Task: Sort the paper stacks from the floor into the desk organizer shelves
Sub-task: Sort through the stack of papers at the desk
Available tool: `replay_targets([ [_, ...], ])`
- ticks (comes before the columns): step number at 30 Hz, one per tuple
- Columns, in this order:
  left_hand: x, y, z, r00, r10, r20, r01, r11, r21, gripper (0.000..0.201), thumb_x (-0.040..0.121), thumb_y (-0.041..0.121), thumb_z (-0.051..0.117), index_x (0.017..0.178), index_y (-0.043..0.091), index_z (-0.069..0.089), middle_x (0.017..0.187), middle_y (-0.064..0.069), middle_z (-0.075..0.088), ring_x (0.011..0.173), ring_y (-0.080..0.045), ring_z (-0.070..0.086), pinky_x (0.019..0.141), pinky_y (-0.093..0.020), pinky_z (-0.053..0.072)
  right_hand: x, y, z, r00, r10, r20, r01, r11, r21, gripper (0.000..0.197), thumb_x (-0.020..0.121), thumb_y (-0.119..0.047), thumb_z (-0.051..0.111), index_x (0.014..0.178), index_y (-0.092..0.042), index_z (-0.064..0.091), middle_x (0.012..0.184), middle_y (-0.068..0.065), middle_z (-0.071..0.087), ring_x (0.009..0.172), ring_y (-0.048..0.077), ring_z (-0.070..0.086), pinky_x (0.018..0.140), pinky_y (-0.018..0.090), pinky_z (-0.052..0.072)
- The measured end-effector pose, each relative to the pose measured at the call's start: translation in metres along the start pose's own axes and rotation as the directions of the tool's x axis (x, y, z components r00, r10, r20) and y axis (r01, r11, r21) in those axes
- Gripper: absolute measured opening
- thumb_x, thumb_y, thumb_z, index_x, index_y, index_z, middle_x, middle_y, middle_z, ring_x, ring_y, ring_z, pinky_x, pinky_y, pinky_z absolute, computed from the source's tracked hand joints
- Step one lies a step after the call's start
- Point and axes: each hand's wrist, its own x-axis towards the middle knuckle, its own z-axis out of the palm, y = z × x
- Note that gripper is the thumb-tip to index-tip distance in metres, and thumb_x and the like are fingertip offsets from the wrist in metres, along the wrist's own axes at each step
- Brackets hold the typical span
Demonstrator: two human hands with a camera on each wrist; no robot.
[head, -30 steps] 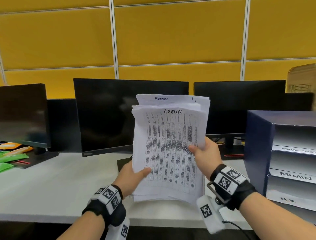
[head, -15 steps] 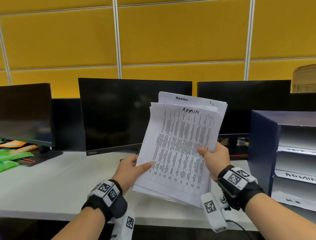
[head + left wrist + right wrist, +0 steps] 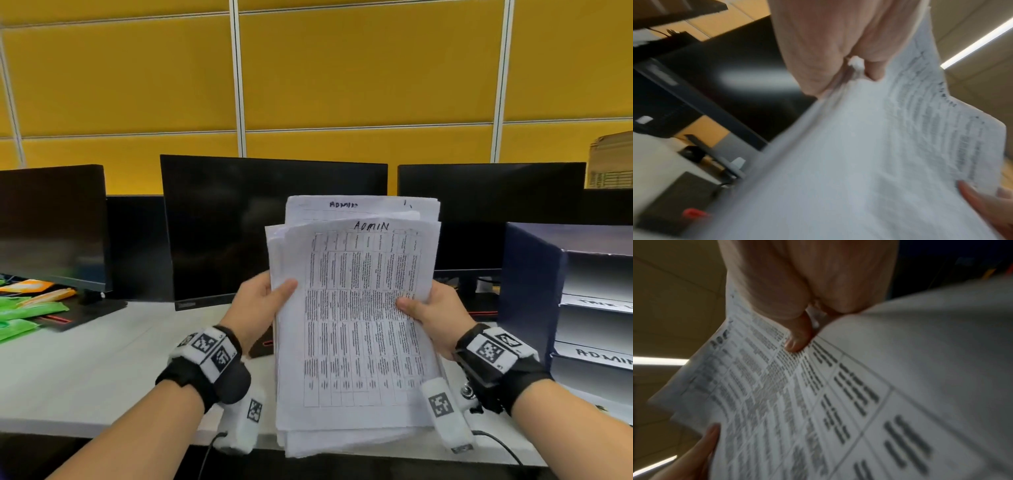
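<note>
I hold a thick paper stack (image 3: 356, 322) upright over the white desk, its top sheet a printed table headed "ADMIN". My left hand (image 3: 263, 301) grips the stack's left edge, thumb on the front. My right hand (image 3: 424, 308) grips the right edge, thumb on the print. The left wrist view shows the paper stack (image 3: 859, 162) pinched in my left hand (image 3: 838, 65). In the right wrist view my right hand (image 3: 807, 305) pinches the paper stack (image 3: 818, 402). The dark blue desk organizer (image 3: 527, 291) stands at the right, with a shelf labelled "ADMIN" (image 3: 603, 356).
Three black monitors (image 3: 270, 226) line the back of the desk (image 3: 85, 370) before a yellow partition wall. Green and orange packets (image 3: 24, 308) lie at the far left. A cardboard box (image 3: 609, 161) sits behind the organizer. Cables hang from my wrist cameras.
The stack swung from tilted right back to upright and centred. My left hand slid higher up the stack's left edge.
</note>
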Motion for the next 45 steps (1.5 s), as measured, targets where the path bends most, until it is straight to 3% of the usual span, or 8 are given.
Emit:
replay_targets([
  [8,-0.005,0.039,0.043,0.878,0.416,-0.235,-0.358,0.899,0.254,0.009,0.101,0.023,0.047,0.106,0.027,0.054,0.088,0.012,0.063,0.075,0.0,0.06,0.067,-0.015,0.049,-0.006,-0.027,0.045,0.934,-0.289,-0.209,0.257,0.952,-0.167,0.029,0.089,-0.004,0.059,0.113,-0.021,0.06,0.106,-0.004,0.066,0.1,0.014,0.063,0.088,0.035,0.052],
  [16,-0.015,-0.012,0.024,0.98,0.001,-0.2,0.003,1.0,0.02,0.01,0.097,0.025,0.057,0.105,0.026,0.062,0.102,0.003,0.072,0.096,-0.019,0.07,0.085,-0.043,0.056,-0.021,0.02,0.025,0.989,-0.148,-0.014,0.146,0.982,-0.122,0.033,0.091,-0.009,0.06,0.123,-0.015,0.056,0.115,-0.003,0.066,0.107,0.015,0.063,0.094,0.038,0.051],
  [21,-0.015,-0.015,0.009,0.98,-0.034,-0.197,0.004,0.989,-0.15,0.014,0.097,0.011,0.054,0.099,0.021,0.064,0.094,0.004,0.075,0.086,-0.012,0.072,0.075,-0.033,0.056,-0.023,0.028,0.011,0.969,-0.059,0.238,0.06,0.998,0.003,0.043,0.078,-0.008,0.075,0.118,-0.009,0.058,0.111,0.008,0.071,0.1,0.023,0.069,0.086,0.039,0.056],
  [27,-0.013,-0.015,-0.001,0.972,-0.009,-0.235,-0.058,0.959,-0.279,0.016,0.099,0.0,0.045,0.106,0.01,0.056,0.099,0.005,0.066,0.073,0.008,0.067,0.059,-0.007,0.049,-0.027,0.033,0.007,0.893,0.112,0.436,0.018,0.959,-0.282,0.033,0.079,-0.011,0.075,0.11,-0.016,0.064,0.108,0.001,0.072,0.099,0.015,0.069,0.089,0.035,0.055],
  [33,-0.008,-0.011,-0.004,0.957,0.002,-0.289,-0.097,0.945,-0.313,0.013,0.1,0.001,0.045,0.108,0.005,0.055,0.094,0.0,0.069,0.073,0.0,0.069,0.061,-0.013,0.053,-0.021,0.028,0.018,0.958,0.055,0.281,0.044,0.942,-0.333,0.02,0.081,-0.011,0.073,0.098,-0.019,0.067,0.099,-0.004,0.073,0.091,0.012,0.07,0.087,0.034,0.056],
  [36,-0.011,-0.013,0.001,0.941,0.019,-0.337,-0.11,0.961,-0.253,0.018,0.098,0.004,0.049,0.099,0.016,0.062,0.082,0.012,0.074,0.073,0.003,0.069,0.06,-0.012,0.052,-0.018,0.033,0.027,0.993,0.046,0.106,0.02,0.835,-0.55,0.021,0.082,-0.022,0.073,0.102,-0.02,0.064,0.095,-0.008,0.068,0.082,0.005,0.063,0.069,0.016,0.051],
  [40,-0.017,-0.017,0.017,0.959,0.021,-0.283,-0.048,0.995,-0.089,0.005,0.095,0.019,0.059,0.096,0.022,0.063,0.095,-0.004,0.073,0.087,-0.021,0.071,0.079,-0.045,0.057,-0.018,0.044,0.04,0.998,0.005,-0.064,-0.049,0.716,-0.697,0.018,0.091,-0.025,0.06,0.102,-0.01,0.062,0.097,0.003,0.066,0.065,0.002,0.051,0.048,0.011,0.034],
  [45,-0.016,-0.001,0.031,0.951,0.115,-0.288,-0.105,0.993,0.049,0.008,0.098,0.03,0.053,0.104,0.025,0.053,0.101,0.001,0.064,0.091,-0.013,0.064,0.076,-0.03,0.053,-0.031,0.051,0.049,1.0,0.007,0.008,0.001,0.664,-0.748,0.026,0.093,-0.035,0.056,0.105,-0.012,0.059,0.101,0.005,0.065,0.082,0.019,0.059,0.069,0.022,0.045],
])
